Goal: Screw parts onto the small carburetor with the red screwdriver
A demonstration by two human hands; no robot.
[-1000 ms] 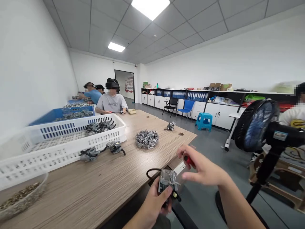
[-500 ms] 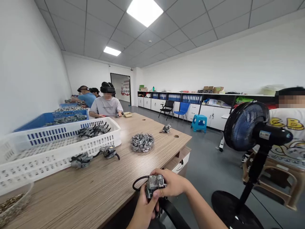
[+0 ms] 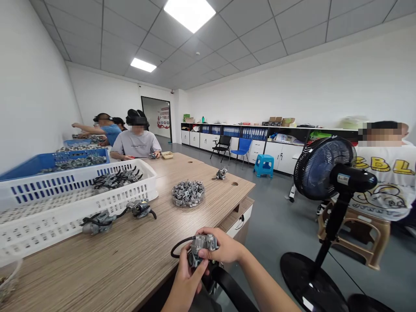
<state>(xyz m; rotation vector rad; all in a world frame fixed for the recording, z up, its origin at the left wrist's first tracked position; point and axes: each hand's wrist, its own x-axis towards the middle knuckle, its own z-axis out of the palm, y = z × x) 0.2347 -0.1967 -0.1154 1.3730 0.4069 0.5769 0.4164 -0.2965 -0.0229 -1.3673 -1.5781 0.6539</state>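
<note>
Just past the table's front edge, a grey metal carburetor (image 3: 202, 243) with a black hose curving off its left side is held in both hands. My left hand (image 3: 188, 271) grips it from below and the left, thumb pressed against its lower part. Wrapped over its right side and top is my right hand (image 3: 224, 247), with the thumb across the front. Farther up the table sits a clear round dish (image 3: 187, 203) heaped with small metal parts. Two more carburetors, one of them nearer the white basket (image 3: 139, 210), lie to the left, and another carburetor (image 3: 221, 173) stands near the far right edge.
The white basket (image 3: 65, 215) holds several carburetors, with a blue crate (image 3: 55, 162) behind it. A co-worker (image 3: 136, 141) sits across the table. On the right stand a black floor fan (image 3: 325, 173) and a person on a stool (image 3: 357, 236).
The view has turned slightly right, so the scene sits farther left. Both hands still grip the carburetor, which is tilted a little differently. A distant co-worker's arm is now stretched out.
</note>
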